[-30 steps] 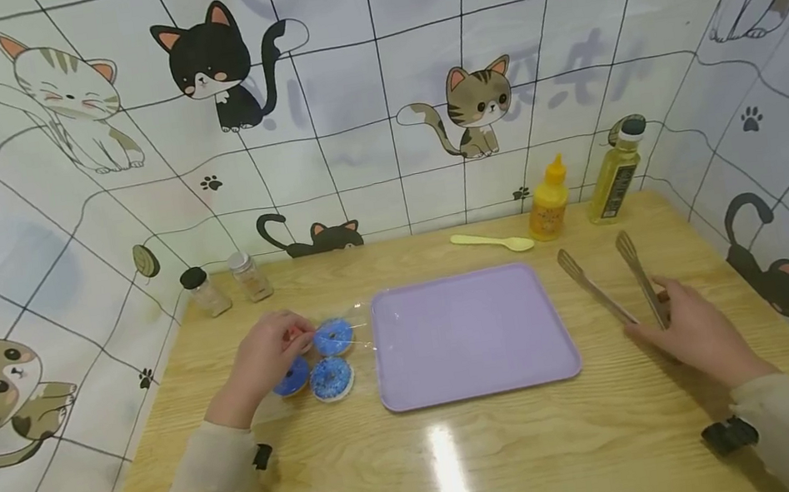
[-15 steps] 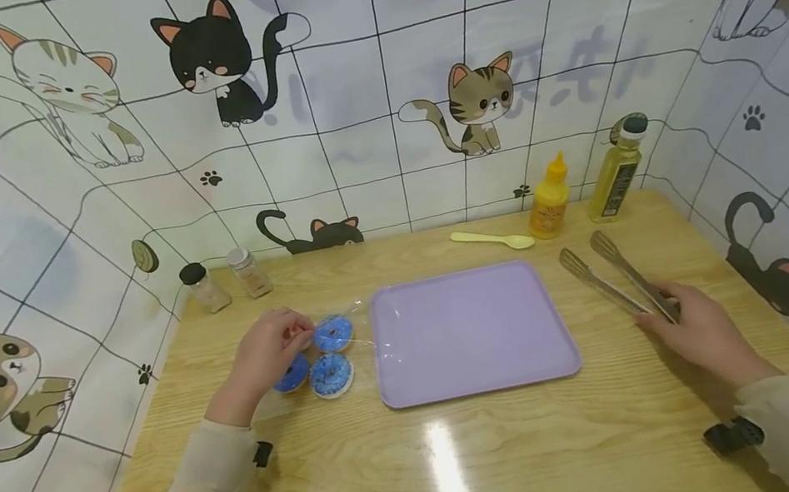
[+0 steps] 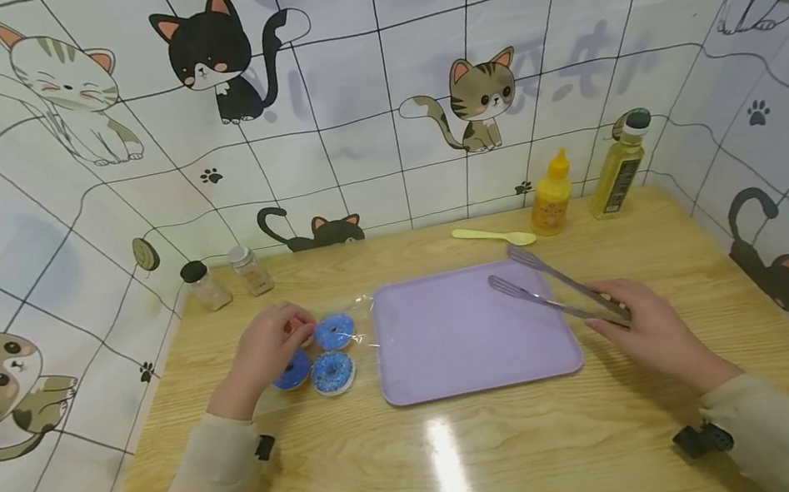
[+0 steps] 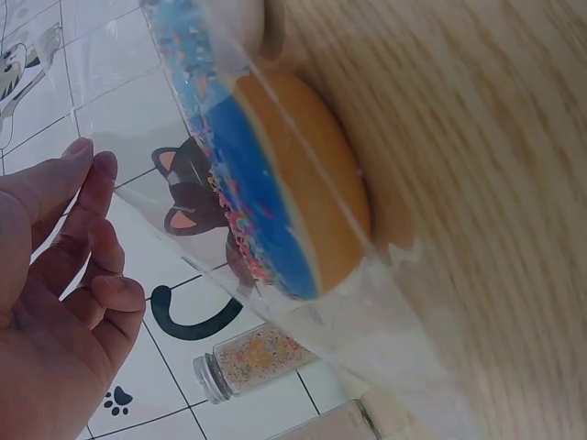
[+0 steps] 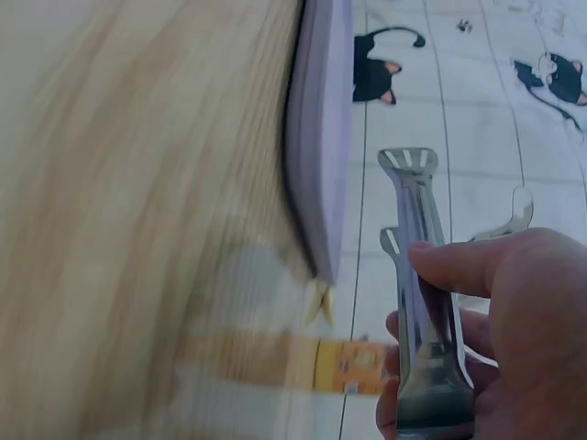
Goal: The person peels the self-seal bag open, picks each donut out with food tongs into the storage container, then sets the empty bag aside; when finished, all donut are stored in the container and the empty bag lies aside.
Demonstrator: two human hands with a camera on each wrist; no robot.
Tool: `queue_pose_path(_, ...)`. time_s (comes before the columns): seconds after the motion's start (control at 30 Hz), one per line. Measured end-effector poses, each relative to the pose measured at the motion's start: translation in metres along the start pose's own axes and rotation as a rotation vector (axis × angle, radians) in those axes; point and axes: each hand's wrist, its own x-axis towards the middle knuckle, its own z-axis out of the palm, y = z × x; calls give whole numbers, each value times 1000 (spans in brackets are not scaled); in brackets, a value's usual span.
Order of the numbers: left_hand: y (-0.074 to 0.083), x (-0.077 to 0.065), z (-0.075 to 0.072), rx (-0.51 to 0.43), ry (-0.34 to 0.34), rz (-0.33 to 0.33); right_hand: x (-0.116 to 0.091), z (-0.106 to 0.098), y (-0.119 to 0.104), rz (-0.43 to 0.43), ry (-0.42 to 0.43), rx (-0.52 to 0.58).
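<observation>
My left hand [image 3: 265, 348] pinches the edge of a clear plastic bag [image 4: 404, 325] between thumb and fingertip. Inside the bag lie blue-iced doughnuts [image 3: 334, 332], some with sprinkles, and a reddish one partly hidden by that hand. Close up in the left wrist view, one doughnut [image 4: 312, 174] shows blue icing on a tan base. My right hand [image 3: 656, 327] grips metal tongs [image 3: 568, 281] near their joined end, thumb along one arm. Their slotted tips are spread apart over the right part of the lilac tray [image 3: 455, 355].
Behind the bag stand two small jars, one black-capped [image 3: 207, 286] and one white-capped [image 3: 250, 270]. A yellow spoon [image 3: 492, 236], a yellow squeeze bottle [image 3: 550, 195] and an oil bottle [image 3: 617, 168] are at the back right. A cat-patterned wall [image 3: 361, 116] surrounds the table.
My right hand has carried the tongs leftward, from beside the tray to over its right part. My left hand keeps its place at the bag.
</observation>
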Motion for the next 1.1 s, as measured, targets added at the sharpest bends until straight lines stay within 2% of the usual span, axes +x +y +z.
queue_pose_path(0.13, 3, 3, 0, 5, 5, 0, 10, 12, -21, -76, -43, 57)
queue_pose_path(0.27, 6, 7, 0, -1, 5, 1, 20, 23, -39, -110, -86, 120)
queue_pose_path(0.47, 1, 5, 0, -5, 10, -24, 39, 46, -64, -183, -183, 184)
queue_pose_path(0.6, 0, 3, 0, -16, 7, -36, 48, 58, -80, -254, -201, 167)
queue_pose_path(0.73, 3, 2, -1, -25, 10, -33, 55, 63, -92, -283, -216, 126)
queue_pose_path(0.93, 4, 1, -2, -25, 22, -23, 62, 62, -107, -310, -238, 79)
queue_pose_path(1.1, 0, 1, -1, -27, 19, -32, 60, 55, -111, -328, -185, 70)
